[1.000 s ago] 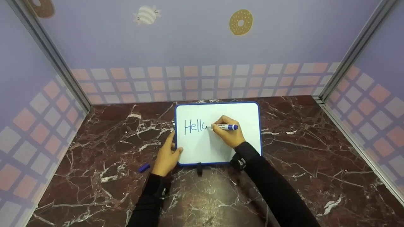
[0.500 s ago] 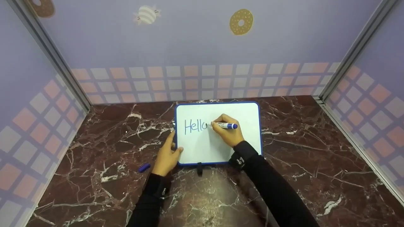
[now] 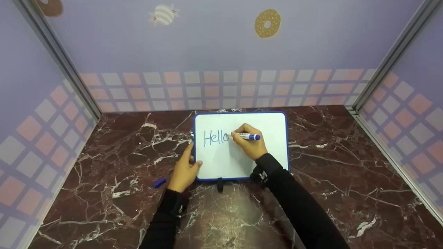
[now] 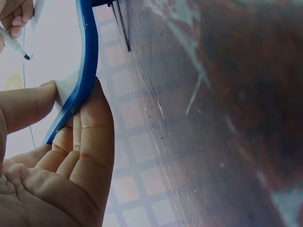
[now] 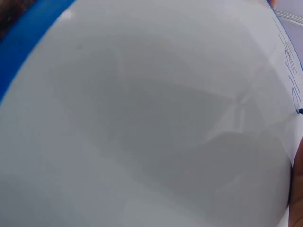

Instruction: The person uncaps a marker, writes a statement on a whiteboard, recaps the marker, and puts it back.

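A whiteboard [image 3: 266, 121] with a blue frame stands tilted back on the marble table, "Hello" written on it in blue. My left hand [image 3: 183, 173] grips its left edge; in the left wrist view the thumb [image 4: 33, 106] lies on the white face and the fingers [image 4: 92, 146] curl behind the blue frame. My right hand [image 3: 252, 143] holds a blue and white marker [image 3: 247, 136] like a pen, its tip at the letter "o". In the right wrist view the white face [image 5: 142, 118] fills most of the picture, with the marker tip at the right edge.
A blue marker cap [image 3: 159, 182] lies on the marble table [image 3: 114, 166], left of the left hand. A short black support [image 3: 220, 185] sticks out below the board. Patterned wall panels [image 3: 214, 45] enclose the back and both sides.
The right hand has moved the marker slightly upward, and the "o" of "Hello" has been closed into a full loop. The left hand keeps its grip on the board's edge.
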Demonstrator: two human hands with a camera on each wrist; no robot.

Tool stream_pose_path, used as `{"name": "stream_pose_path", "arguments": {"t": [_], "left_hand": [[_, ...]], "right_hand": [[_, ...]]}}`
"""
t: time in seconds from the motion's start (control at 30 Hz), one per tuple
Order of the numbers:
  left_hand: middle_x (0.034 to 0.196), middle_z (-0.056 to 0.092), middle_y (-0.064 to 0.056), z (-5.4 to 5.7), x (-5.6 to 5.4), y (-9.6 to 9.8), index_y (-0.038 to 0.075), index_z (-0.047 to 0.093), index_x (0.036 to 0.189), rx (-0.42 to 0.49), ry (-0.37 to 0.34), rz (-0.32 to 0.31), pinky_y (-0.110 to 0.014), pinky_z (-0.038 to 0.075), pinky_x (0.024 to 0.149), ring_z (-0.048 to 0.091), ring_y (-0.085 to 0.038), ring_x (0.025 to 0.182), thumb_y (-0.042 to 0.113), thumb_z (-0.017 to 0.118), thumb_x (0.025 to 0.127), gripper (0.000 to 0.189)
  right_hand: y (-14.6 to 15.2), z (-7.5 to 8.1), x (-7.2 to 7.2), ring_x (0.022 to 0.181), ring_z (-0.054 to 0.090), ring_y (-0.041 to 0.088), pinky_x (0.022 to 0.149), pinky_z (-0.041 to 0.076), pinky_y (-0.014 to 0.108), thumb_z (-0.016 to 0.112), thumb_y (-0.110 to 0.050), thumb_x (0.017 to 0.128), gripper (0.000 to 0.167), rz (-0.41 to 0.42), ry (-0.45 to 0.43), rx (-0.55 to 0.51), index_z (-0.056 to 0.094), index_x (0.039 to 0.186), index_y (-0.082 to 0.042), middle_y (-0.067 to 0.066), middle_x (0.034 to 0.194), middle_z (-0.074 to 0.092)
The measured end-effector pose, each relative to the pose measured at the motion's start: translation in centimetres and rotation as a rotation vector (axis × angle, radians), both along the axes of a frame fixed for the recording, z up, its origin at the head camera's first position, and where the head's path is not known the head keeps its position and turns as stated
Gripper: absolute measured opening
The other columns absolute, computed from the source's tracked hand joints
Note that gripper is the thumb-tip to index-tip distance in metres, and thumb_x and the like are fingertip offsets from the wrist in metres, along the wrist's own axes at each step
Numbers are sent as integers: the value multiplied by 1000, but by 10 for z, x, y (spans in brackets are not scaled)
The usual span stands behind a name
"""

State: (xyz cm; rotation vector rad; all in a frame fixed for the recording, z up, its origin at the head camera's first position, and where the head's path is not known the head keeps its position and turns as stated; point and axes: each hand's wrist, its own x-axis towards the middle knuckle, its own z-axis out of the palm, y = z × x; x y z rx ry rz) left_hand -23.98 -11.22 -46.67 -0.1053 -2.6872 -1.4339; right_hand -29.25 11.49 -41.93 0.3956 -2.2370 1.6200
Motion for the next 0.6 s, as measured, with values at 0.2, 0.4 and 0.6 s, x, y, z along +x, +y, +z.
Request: {"name": "stream_pose_path", "arguments": {"t": [0.2, 0.4, 0.6], "left_hand": [[115, 61, -24, 1, -1, 1, 12, 28, 155, 7, -1, 0, -45, 55, 77, 66, -31, 88, 12, 62, 94, 70], [114, 62, -25, -1, -2, 1, 12, 29, 155, 2, 0, 7, -46, 55, 79, 66, -31, 88, 11, 62, 93, 71], [106, 61, -21, -1, -3, -1, 11, 30, 154, 3, 3, 11, -40, 54, 72, 63, -26, 80, 10, 62, 92, 70]], "right_hand": [[-3, 8, 7, 62, 52, 8, 57, 41, 19, 70, 1, 84, 8, -19, 15, 21, 64, 78, 1, 14, 76, 68], [1, 9, 9, 62, 54, 7, 57, 42, 18, 69, 2, 85, 9, 12, 5, -18, 64, 78, 4, 13, 74, 68], [9, 10, 8, 60, 55, 5, 56, 43, 18, 68, 4, 86, 9, 14, 12, -53, 63, 78, 6, 10, 70, 67]]}}
